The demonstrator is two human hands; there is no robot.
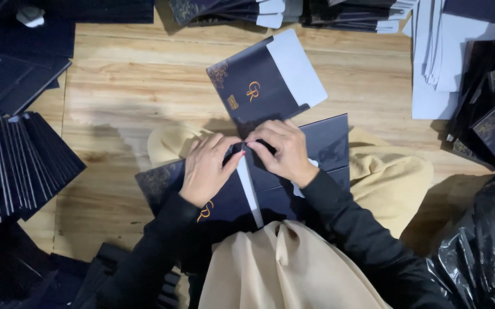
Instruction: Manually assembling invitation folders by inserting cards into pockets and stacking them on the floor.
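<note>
Floor: pale wooden boards (133, 74), where a person sits with a dark flat folder (293, 166) on the lap, over beige cloth.
Folder: lies open and flat across the knees, likely so both hands can work on its middle fold; the landmark for the rest.
Left hand (207, 166): palm down on the folder's left half, fingers curled, thumb and forefinger pinched at the centre fold.
Right hand (281, 150): meets the left at the same spot, fingertips closed on a small dark edge; what exactly is pinched is too small to tell.
Envelope (267, 77): just beyond the folder, dark with a white flap and gold ornament, lying flat.
Left stack (27, 163): well left of the folder, dark pieces fanned on edge.
Black bag (476, 252): right of the folder, crumpled plastic.
Far piles (293, 12): beyond the envelope, more dark and white sheets.
</note>
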